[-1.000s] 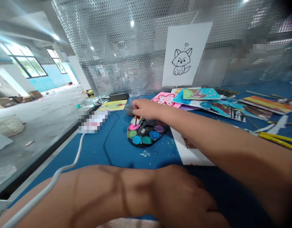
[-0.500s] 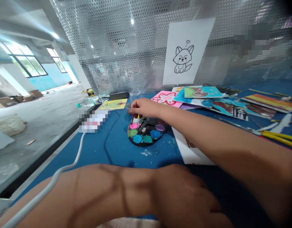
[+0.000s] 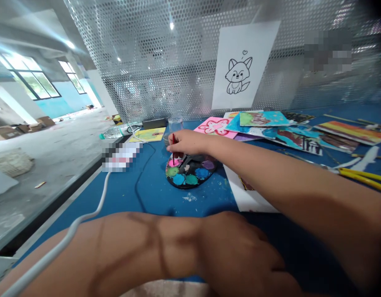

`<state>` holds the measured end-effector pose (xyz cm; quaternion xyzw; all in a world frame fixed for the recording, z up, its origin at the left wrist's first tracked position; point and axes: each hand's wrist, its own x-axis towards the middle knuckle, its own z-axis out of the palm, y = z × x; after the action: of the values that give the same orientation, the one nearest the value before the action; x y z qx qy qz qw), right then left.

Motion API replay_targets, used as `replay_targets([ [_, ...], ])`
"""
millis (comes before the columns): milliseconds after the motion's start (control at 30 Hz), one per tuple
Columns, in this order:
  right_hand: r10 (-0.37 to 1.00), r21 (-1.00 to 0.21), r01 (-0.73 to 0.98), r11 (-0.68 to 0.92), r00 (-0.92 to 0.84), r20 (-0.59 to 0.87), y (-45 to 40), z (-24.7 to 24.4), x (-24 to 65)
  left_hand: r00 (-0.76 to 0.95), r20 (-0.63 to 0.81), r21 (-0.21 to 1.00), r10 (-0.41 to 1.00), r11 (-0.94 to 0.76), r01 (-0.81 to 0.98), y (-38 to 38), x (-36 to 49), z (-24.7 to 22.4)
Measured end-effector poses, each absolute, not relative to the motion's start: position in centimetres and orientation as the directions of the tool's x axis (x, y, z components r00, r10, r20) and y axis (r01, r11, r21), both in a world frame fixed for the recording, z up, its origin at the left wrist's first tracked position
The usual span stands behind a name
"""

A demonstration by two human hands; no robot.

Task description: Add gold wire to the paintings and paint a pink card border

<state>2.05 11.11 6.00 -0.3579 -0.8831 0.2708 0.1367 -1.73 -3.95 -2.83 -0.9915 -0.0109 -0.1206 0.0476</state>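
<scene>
A thin red brush [image 3: 173,144] is pinched in my right hand [image 3: 187,143], its lower end in the pink paint of the black palette [image 3: 194,170]. Green, blue, teal and purple paints fill other wells. Just behind the palette a clear cup [image 3: 176,124] is partly hidden by my fingers. In the near foreground my left hand [image 3: 242,251] lies back up, its fingers blurred and cut off by the lower edge. Under my right forearm is a white sheet [image 3: 258,201] with a dark painted patch, mostly covered.
A fox line drawing [image 3: 244,62] hangs on the perforated metal screen [image 3: 140,53]. Painted cards [image 3: 264,119] lie at the back right, near yellow-handled tools [image 3: 363,175]. A plastic bottle [image 3: 114,132] lies at the back left; a white cable [image 3: 100,202] crosses the left side.
My right hand has shifted slightly left, and the red brush now stands more upright in the pink paint. My left hand has hardly moved.
</scene>
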Motion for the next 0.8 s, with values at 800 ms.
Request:
replay_targets([
  [800, 0.748, -0.69, 0.502, 0.522, -0.658, 0.087, 12.0, 4.9, 1.7, 0.982, 0.187, -0.098, 0.004, -0.995, 0.023, -3.9, -1.5, -2.3],
])
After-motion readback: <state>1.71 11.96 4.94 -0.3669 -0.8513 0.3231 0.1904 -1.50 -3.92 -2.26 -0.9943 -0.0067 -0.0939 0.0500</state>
